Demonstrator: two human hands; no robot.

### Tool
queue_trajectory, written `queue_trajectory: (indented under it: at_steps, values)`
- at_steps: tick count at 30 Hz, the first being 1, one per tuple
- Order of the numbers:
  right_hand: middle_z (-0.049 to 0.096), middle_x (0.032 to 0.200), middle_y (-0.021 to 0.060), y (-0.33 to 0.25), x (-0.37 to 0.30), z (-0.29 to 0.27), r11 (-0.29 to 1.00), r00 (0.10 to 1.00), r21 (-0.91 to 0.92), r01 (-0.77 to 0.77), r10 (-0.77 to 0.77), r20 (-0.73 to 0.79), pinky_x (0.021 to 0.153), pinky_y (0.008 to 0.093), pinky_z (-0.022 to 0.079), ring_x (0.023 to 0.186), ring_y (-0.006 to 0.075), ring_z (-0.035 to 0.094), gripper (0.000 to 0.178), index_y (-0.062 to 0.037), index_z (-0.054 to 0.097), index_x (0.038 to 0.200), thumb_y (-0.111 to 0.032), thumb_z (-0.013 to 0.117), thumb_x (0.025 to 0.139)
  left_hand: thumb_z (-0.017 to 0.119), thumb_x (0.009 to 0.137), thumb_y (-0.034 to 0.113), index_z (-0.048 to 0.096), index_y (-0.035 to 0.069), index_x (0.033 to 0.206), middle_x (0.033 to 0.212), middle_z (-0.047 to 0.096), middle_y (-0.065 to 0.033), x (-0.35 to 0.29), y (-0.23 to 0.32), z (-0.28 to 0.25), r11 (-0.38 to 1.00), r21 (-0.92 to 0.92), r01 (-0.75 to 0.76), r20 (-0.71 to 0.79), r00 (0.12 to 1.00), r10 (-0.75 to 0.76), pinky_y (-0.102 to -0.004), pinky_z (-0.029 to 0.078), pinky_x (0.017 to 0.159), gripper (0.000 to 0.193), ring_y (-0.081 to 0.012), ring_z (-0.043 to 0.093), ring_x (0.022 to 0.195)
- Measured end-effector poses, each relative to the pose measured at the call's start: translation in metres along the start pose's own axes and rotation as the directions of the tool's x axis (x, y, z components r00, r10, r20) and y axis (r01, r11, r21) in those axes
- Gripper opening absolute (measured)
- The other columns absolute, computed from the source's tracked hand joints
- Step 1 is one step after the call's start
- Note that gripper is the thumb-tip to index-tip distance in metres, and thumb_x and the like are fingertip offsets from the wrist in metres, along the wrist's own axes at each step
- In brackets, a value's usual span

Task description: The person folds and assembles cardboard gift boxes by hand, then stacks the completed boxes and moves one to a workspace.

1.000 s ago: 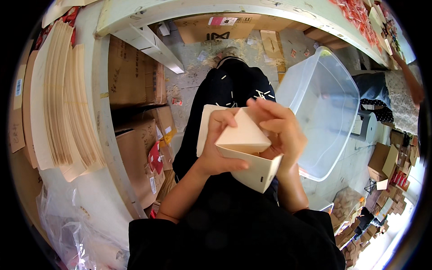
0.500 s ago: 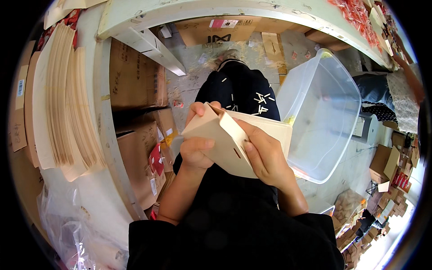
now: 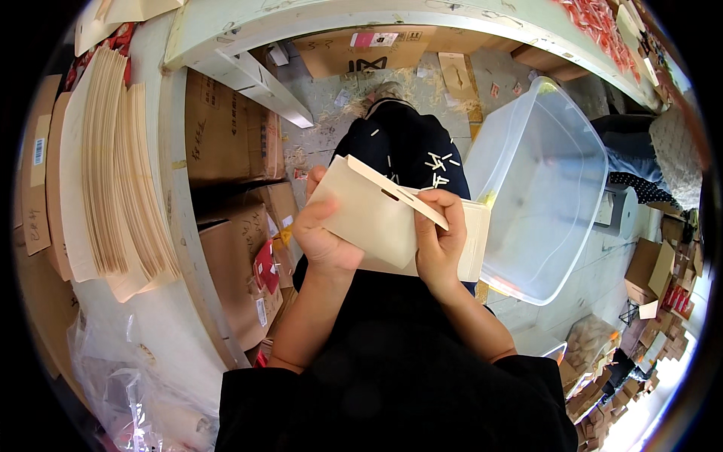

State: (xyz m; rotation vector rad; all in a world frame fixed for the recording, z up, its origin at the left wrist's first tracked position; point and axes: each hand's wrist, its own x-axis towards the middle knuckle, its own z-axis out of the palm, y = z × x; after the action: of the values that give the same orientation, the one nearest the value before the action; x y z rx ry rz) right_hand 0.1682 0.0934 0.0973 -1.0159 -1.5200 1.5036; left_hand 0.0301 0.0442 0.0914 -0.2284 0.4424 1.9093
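A cream cardboard sheet (image 3: 369,218) with a narrow folded strip along its upper edge and a small dark slot is held above my lap. My left hand (image 3: 322,235) grips its left side, the fingers partly behind it. At the right end, my right hand (image 3: 440,239) pinches the folded strip between thumb and fingers. Beneath it, more cream cardboard (image 3: 473,235) rests across my thighs, largely covered by the sheet and my hands. Small pale paper scraps (image 3: 439,161) are scattered on my dark trousers.
To the right stands a translucent plastic tub (image 3: 538,203). Stacked cream cardboard sheets (image 3: 113,173) and clear plastic wrap (image 3: 124,377) lie on the left-hand table. Brown cartons (image 3: 237,256) sit under it. A white table edge (image 3: 392,16) crosses ahead. Another person (image 3: 640,151) is at the far right.
The held sheet has turned so its slotted strip now runs along the top. My right hand has shifted from the sheet's face to the strip's right end; the left hand has slid slightly.
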Motion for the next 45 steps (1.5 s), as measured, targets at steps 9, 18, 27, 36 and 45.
queue_trajectory:
  at_steps: [9, 18, 27, 36, 45]
  values:
    - [0.053, 0.098, 0.0062, -0.008, 0.01, 0.01, 0.852, 0.916, 0.338, -0.4, 0.371, 0.151, 0.08, 0.0246, 0.04, 0.093, 0.0109, 0.049, 0.037, -0.0025, 0.046, 0.109, -0.008, 0.061, 0.076, 0.05, 0.079, 0.015, 0.047, 0.008, 0.105, 0.099, 0.054, -0.0075, 0.006, -0.013, -0.016, 0.992, 0.126, 0.012, -0.244, 0.97, 0.019, -0.0363, 0.042, 0.085, 0.027, -0.0214, 0.053, 0.094]
    - [0.05, 0.109, 0.0069, -0.018, 0.025, -0.013, 0.904, 0.895, 0.149, -0.402, 0.353, 0.272, 0.086, 0.0255, 0.036, 0.101, 0.0128, 0.045, 0.036, -0.0015, 0.043, 0.12, -0.021, 0.039, 0.09, 0.05, 0.082, 0.029, 0.048, 0.003, 0.11, 0.103, 0.056, -0.0096, 0.005, -0.002, -0.019, 0.986, 0.095, 0.137, -0.237, 0.965, -0.111, -0.0347, 0.044, 0.083, 0.038, -0.0219, 0.055, 0.094]
    - [0.05, 0.115, 0.0141, -0.015, 0.009, -0.002, 0.912, 0.893, 0.258, -0.319, 0.198, 0.404, 0.091, 0.0282, 0.034, 0.108, 0.0196, 0.046, 0.037, 0.0035, 0.041, 0.121, -0.016, 0.042, 0.089, 0.052, 0.081, 0.03, 0.049, 0.005, 0.11, 0.1, 0.057, -0.0095, 0.006, 0.004, -0.023, 0.991, 0.093, 0.099, -0.17, 0.982, -0.082, -0.0341, 0.045, 0.081, 0.039, -0.0222, 0.056, 0.092]
    - [0.054, 0.101, 0.0093, -0.008, 0.001, 0.0, 0.978, 0.991, 0.165, -0.129, 0.13, 0.003, 0.083, 0.0264, 0.037, 0.092, 0.013, 0.049, 0.026, 0.0018, 0.051, 0.099, -0.019, 0.039, 0.089, 0.061, 0.073, 0.006, 0.037, 0.01, 0.104, 0.114, 0.045, -0.009, 0.009, 0.007, -0.021, 0.923, 0.354, -0.149, 0.151, 0.983, 0.101, -0.0306, 0.042, 0.084, 0.039, -0.0179, 0.049, 0.099]
    - [0.037, 0.125, 0.0174, -0.048, 0.022, -0.017, 0.998, 0.966, 0.064, -0.005, -0.011, 0.257, 0.086, 0.033, 0.038, 0.108, 0.0233, 0.044, 0.031, -0.002, 0.048, 0.11, -0.013, 0.05, 0.081, 0.051, 0.085, 0.015, 0.03, 0.009, 0.124, 0.112, 0.045, -0.0051, -0.014, 0.04, -0.011, 0.557, 0.823, -0.108, 0.243, 0.954, -0.174, -0.0267, 0.035, 0.087, 0.044, -0.0121, 0.043, 0.103]
